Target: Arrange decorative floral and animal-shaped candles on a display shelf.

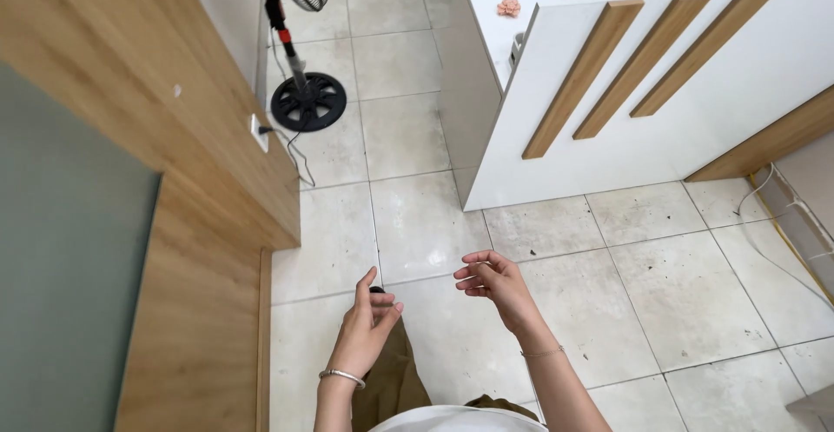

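Note:
My left hand [367,328] hangs low over the tiled floor, fingers loosely bent and apart, a silver bracelet on its wrist; nothing is in it. A little to its right, my right hand [493,282] is raised with curled fingers, palm up, also holding nothing; a thin chain circles that wrist. The two hands are apart by about a hand's width. Below them I see my olive trouser leg [393,380] and the dark tip of a shoe [376,290] beside the left thumb.
A wooden wall with a grey panel [69,249] runs along the left. A black standing fan [304,93] is plugged into a wall socket [259,132]. A white counter with slanted wooden strips [625,84] stands at the upper right. A cable [773,249] lies along the right wall.

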